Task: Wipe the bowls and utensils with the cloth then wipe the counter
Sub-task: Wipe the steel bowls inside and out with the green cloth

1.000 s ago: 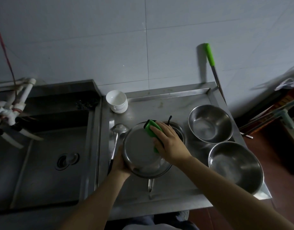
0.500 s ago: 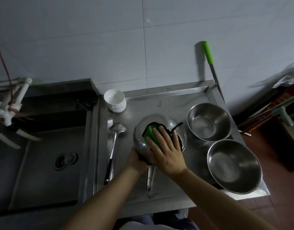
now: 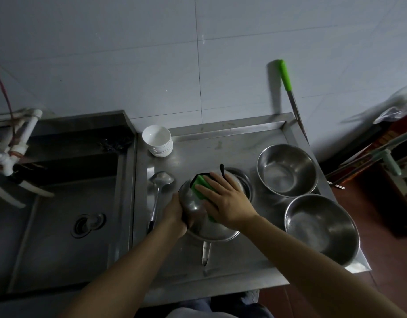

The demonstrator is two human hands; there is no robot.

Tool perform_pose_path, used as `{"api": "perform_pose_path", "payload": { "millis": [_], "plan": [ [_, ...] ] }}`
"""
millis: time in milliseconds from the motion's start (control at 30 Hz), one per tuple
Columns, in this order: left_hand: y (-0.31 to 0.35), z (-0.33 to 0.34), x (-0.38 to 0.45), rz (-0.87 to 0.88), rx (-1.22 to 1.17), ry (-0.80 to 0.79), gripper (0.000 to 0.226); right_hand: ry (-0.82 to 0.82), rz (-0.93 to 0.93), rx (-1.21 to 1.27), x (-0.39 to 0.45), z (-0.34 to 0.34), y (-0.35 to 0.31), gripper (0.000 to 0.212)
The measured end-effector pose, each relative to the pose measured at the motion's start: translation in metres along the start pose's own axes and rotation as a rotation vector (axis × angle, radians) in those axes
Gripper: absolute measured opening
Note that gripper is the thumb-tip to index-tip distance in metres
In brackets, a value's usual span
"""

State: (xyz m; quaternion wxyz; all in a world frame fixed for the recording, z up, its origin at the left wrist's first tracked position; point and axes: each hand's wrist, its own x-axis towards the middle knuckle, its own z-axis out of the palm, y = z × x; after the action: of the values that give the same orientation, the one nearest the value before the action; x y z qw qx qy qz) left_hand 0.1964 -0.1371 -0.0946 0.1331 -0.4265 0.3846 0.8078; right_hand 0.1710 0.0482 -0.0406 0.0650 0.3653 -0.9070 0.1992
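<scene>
My left hand point(image 3: 175, 214) is gripping the tilted steel bowl's point(image 3: 195, 206) left rim; my right hand point(image 3: 225, 200) is pressing the green cloth point(image 3: 201, 188) flat across it, fingers straight.

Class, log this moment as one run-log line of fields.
step: wiping bowl | left hand: grips bowl | right hand: presses cloth on bowl | counter: not yet wiped

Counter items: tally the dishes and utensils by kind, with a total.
Steel bowls: 3, one held, two resting at right
White bowls stack: 1 stack, bowl count unclear
Ladle: 1
Green-handled knife: 1
Green cloth: 1
Part-hidden items under the held bowl: uncounted
Total: 7
</scene>
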Motion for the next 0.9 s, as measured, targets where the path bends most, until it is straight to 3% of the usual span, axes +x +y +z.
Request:
{"api": "perform_pose_path", "payload": {
  "millis": [167, 300, 467, 633, 733, 833, 900],
  "plan": [
    [0.007, -0.005, -0.009, 0.02, 0.1, -0.115, 0.041, -0.162, 0.125, 0.066, 0.017, -0.009, 0.009, 0.052],
    [0.01, -0.005, -0.01, 0.033, 0.057, -0.105, 0.042, -0.132, 0.175, 0.102, 0.023, -0.015, 0.019, 0.051],
    [0.016, -0.024, -0.005, 0.015, -0.026, -0.043, 0.053, -0.096, 0.386, 0.415, 0.023, -0.02, 0.028, 0.046],
    [0.017, -0.024, -0.01, 0.034, -0.192, -0.121, 0.057, 0.077, 0.648, 0.718, 0.017, -0.023, 0.023, 0.04],
    [0.017, -0.008, -0.015, 0.114, -0.26, -0.153, 0.054, 0.239, 0.706, 0.746, 0.006, -0.016, 0.014, 0.041],
    [0.008, 0.006, -0.013, 0.16, -0.259, -0.069, 0.06, 0.304, 0.732, 0.699, -0.001, 0.001, 0.001, 0.044],
    [0.0, 0.015, -0.008, 0.069, -0.293, 0.011, 0.057, 0.304, 0.732, 0.66, -0.007, 0.015, -0.009, 0.051]
  ]
}}
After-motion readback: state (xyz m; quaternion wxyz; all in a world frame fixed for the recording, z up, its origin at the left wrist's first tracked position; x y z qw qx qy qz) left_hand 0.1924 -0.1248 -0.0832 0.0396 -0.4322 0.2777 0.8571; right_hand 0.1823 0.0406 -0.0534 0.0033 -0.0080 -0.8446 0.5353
